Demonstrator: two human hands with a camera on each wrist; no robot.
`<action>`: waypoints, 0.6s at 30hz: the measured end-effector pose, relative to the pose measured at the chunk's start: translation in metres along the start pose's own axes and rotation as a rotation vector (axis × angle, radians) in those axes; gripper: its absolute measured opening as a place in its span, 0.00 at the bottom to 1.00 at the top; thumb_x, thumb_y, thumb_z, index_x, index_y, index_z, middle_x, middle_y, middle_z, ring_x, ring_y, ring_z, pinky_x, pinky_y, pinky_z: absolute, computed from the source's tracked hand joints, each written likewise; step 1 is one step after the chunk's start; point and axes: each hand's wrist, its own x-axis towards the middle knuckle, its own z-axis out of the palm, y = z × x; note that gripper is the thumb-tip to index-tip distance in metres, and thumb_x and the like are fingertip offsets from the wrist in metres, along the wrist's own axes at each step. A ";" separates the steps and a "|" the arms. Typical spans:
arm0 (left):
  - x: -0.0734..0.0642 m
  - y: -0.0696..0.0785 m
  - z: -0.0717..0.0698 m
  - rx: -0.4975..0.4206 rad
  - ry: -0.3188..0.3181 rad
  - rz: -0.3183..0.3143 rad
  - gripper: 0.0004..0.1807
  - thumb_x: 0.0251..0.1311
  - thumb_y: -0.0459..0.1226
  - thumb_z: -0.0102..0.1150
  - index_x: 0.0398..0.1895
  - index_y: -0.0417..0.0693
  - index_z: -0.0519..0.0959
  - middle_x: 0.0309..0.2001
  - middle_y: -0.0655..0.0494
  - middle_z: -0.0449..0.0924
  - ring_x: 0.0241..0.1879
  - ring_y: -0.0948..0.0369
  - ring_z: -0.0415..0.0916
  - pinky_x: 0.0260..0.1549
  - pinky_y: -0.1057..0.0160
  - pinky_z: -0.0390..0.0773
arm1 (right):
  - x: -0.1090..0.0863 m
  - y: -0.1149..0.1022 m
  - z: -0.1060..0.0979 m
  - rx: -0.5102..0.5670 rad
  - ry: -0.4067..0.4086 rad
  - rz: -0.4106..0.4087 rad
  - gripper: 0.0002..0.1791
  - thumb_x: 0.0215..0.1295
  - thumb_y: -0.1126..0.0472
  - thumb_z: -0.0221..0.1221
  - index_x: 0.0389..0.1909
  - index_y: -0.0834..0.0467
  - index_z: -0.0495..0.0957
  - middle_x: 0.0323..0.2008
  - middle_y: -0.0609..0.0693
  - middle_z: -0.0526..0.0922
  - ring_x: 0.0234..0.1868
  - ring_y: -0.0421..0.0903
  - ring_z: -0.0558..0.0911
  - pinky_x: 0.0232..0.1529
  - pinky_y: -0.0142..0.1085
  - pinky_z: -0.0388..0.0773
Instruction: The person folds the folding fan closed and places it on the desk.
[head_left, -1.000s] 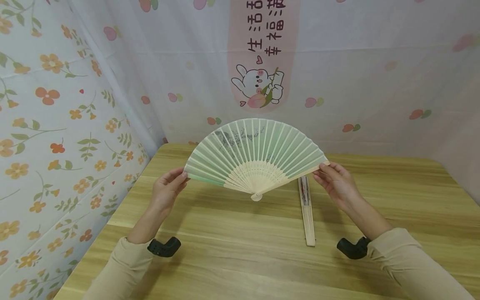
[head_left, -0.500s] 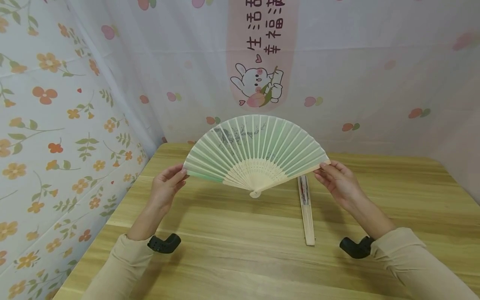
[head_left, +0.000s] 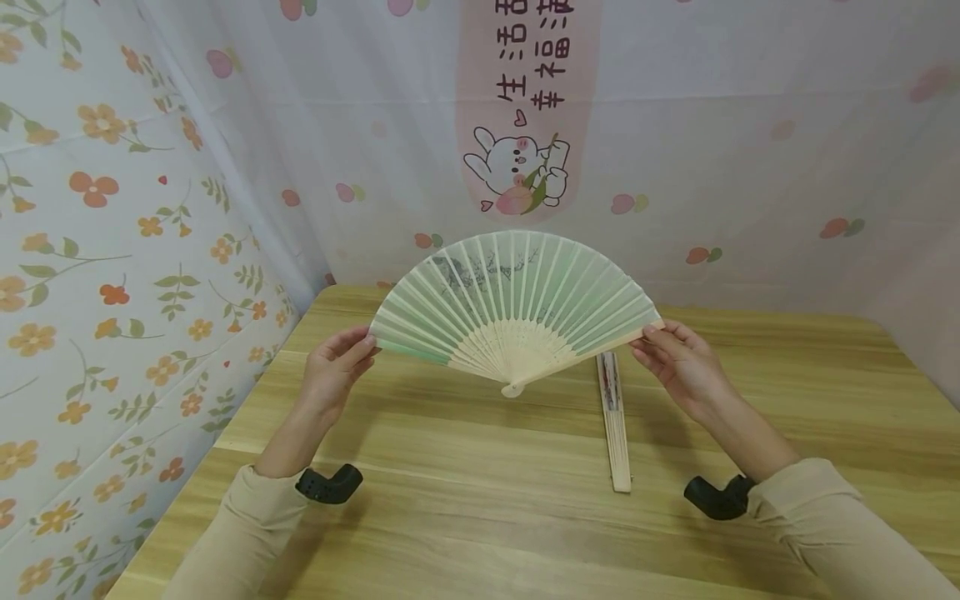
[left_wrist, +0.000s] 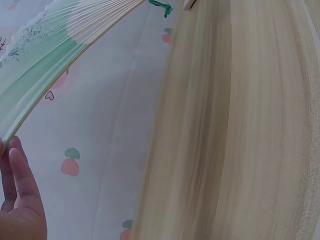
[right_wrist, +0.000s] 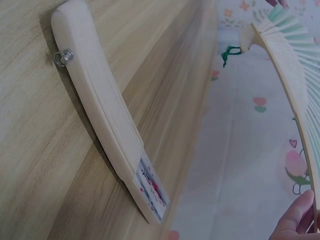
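one spread fan (head_left: 540, 283), pleated green, pale-slatted, held above wood-grained table (head_left: 450, 492); arc to twelve, pivot (head_left: 513, 390) to six, long axis nine-to-three. left hand (head_left: 332, 372) pinches nine-o'clock end, right hand (head_left: 688, 371) three-o'clock end. one slim folded fan (head_left: 615, 433) on table, at four o'clock, axis near twelve-to-six.

From your head camera, you cannot tell whether the green fan (head_left: 517, 304) hides the far end of the closed fan (head_left: 617, 433) below it. The lettering (head_left: 532, 50) above the green fan is cut off at the top edge. Your left wrist camera crops your left hand (left_wrist: 22, 200) under the green fan's tip; your right wrist camera crops your right hand (right_wrist: 295, 224) beside it. Its openwork is too small to read.
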 end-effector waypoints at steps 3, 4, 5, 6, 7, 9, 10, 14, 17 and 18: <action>0.000 0.001 0.001 0.005 -0.007 -0.004 0.07 0.56 0.32 0.56 0.31 0.54 0.79 0.33 0.61 0.77 0.33 0.67 0.76 0.35 0.73 0.75 | 0.000 0.000 0.001 0.001 -0.002 0.000 0.03 0.63 0.68 0.49 0.37 0.60 0.69 0.33 0.50 0.76 0.36 0.42 0.78 0.42 0.29 0.75; 0.000 0.001 0.001 0.008 -0.010 -0.004 0.07 0.56 0.32 0.56 0.31 0.54 0.79 0.33 0.61 0.77 0.33 0.67 0.76 0.36 0.73 0.74 | 0.000 0.001 0.002 0.001 -0.005 -0.002 0.03 0.64 0.68 0.49 0.37 0.61 0.69 0.33 0.50 0.76 0.35 0.42 0.78 0.42 0.29 0.75; 0.000 0.002 0.002 0.009 -0.015 -0.005 0.07 0.56 0.32 0.56 0.32 0.54 0.79 0.33 0.61 0.77 0.34 0.67 0.76 0.36 0.73 0.74 | 0.000 0.001 0.003 -0.001 -0.005 -0.002 0.03 0.64 0.68 0.49 0.37 0.61 0.69 0.33 0.50 0.76 0.35 0.42 0.78 0.42 0.29 0.75; 0.000 0.002 0.002 0.013 -0.016 -0.005 0.07 0.56 0.32 0.56 0.31 0.55 0.79 0.33 0.62 0.77 0.34 0.67 0.76 0.36 0.73 0.74 | 0.000 0.001 0.003 -0.001 -0.005 -0.003 0.03 0.64 0.68 0.49 0.37 0.61 0.69 0.33 0.50 0.76 0.35 0.42 0.78 0.42 0.29 0.75; 0.000 0.002 0.002 0.014 -0.018 -0.006 0.07 0.56 0.32 0.56 0.31 0.55 0.79 0.33 0.62 0.77 0.34 0.67 0.76 0.36 0.73 0.74 | 0.000 0.001 0.003 0.000 -0.006 -0.003 0.03 0.64 0.69 0.49 0.37 0.61 0.69 0.33 0.50 0.76 0.35 0.42 0.78 0.42 0.29 0.75; 0.000 0.003 0.003 0.014 -0.023 -0.006 0.07 0.56 0.32 0.55 0.32 0.54 0.79 0.33 0.61 0.77 0.34 0.67 0.76 0.37 0.73 0.74 | 0.000 0.000 0.004 0.000 -0.009 -0.003 0.03 0.64 0.69 0.49 0.37 0.61 0.70 0.33 0.50 0.76 0.35 0.43 0.78 0.42 0.29 0.75; 0.000 0.003 0.003 0.014 -0.024 -0.006 0.07 0.56 0.32 0.56 0.32 0.54 0.79 0.34 0.61 0.77 0.34 0.67 0.76 0.37 0.73 0.74 | 0.000 0.000 0.005 -0.001 -0.011 -0.003 0.03 0.64 0.69 0.49 0.37 0.61 0.70 0.32 0.50 0.76 0.35 0.43 0.78 0.42 0.29 0.75; 0.001 0.003 0.003 0.003 -0.028 -0.012 0.07 0.56 0.32 0.56 0.31 0.54 0.79 0.34 0.61 0.77 0.34 0.67 0.76 0.37 0.73 0.74 | 0.000 0.000 0.006 -0.005 -0.016 -0.002 0.02 0.64 0.69 0.49 0.35 0.61 0.70 0.32 0.50 0.75 0.35 0.43 0.78 0.42 0.29 0.75; 0.001 0.003 0.003 0.001 -0.025 -0.013 0.07 0.56 0.32 0.56 0.31 0.55 0.80 0.33 0.61 0.77 0.34 0.67 0.76 0.37 0.73 0.74 | 0.000 0.000 0.007 -0.005 -0.016 0.001 0.02 0.64 0.69 0.49 0.34 0.61 0.70 0.32 0.50 0.75 0.35 0.43 0.78 0.42 0.29 0.75; 0.001 0.003 0.003 -0.001 -0.026 -0.013 0.07 0.56 0.32 0.56 0.31 0.55 0.80 0.33 0.61 0.77 0.34 0.67 0.76 0.37 0.73 0.74 | 0.000 0.000 0.007 -0.005 -0.015 0.002 0.02 0.64 0.69 0.49 0.34 0.61 0.70 0.32 0.50 0.75 0.35 0.43 0.78 0.42 0.29 0.75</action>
